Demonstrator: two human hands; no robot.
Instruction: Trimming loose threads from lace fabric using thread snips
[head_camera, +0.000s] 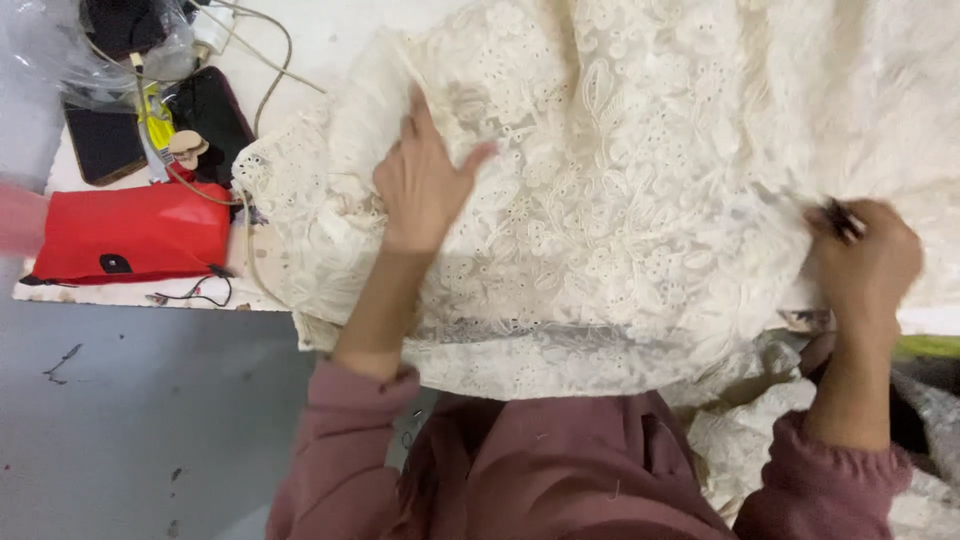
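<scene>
A large piece of cream lace fabric (620, 180) with embroidered flowers and eyelets covers most of the table. My left hand (420, 180) lies flat on it with fingers spread, pressing the cloth down near its left part. My right hand (865, 260) is closed at the fabric's right edge, gripping the lace together with a small dark tool (842, 220) that sticks out above the fingers. Both arms wear dusty pink sleeves.
A red pouch (130, 232) lies at the table's left edge. Behind it are a dark flat case (100, 145), a black object (215, 110), a yellow-handled tool (155, 120), cables and a clear plastic bag (60, 50). Grey floor lies at lower left.
</scene>
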